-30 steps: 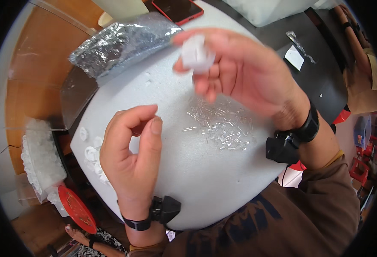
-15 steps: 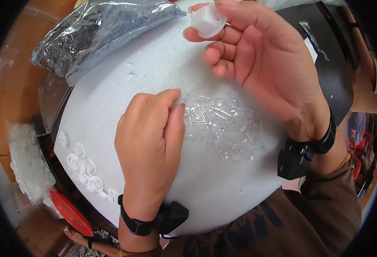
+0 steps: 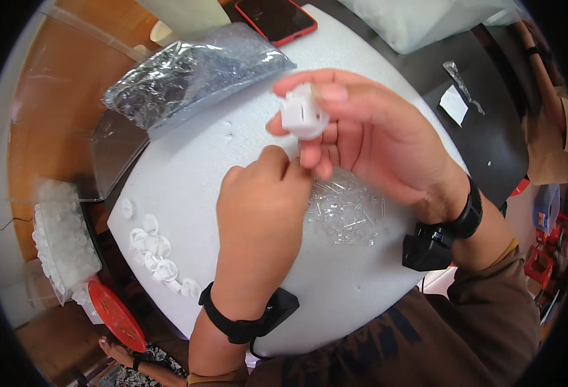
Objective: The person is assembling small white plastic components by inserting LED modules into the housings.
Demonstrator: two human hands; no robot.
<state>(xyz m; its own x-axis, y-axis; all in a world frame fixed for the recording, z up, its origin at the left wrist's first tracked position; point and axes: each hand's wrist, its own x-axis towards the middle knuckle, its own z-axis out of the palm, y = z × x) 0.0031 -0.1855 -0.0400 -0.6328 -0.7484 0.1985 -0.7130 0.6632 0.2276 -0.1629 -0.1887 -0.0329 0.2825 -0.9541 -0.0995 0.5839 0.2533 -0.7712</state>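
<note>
White foam surface point(image 3: 174, 187) underneath; right hand point(image 3: 382, 132) half-curled, pinching white plastic part point(image 3: 303, 116). Left hand point(image 3: 264, 216) bent beside clear LEDs point(image 3: 347, 216); whether gripping anything, cannot tell.

The left forearm point(image 3: 216, 353) rises from the lower edge to a left hand point(image 3: 263, 206) turned back upward, its fingers bent and pointing away; the fingertips are hidden, so their grip cannot be told. The right forearm point(image 3: 487, 242) reaches in from the lower right, and the right hand point(image 3: 387, 138) shows its palm, fingers toward the left. Its thumb point(image 3: 343, 102) presses toward the index finger in a pinch, while the last two fingers curl loosely just beside the left hand.
</note>
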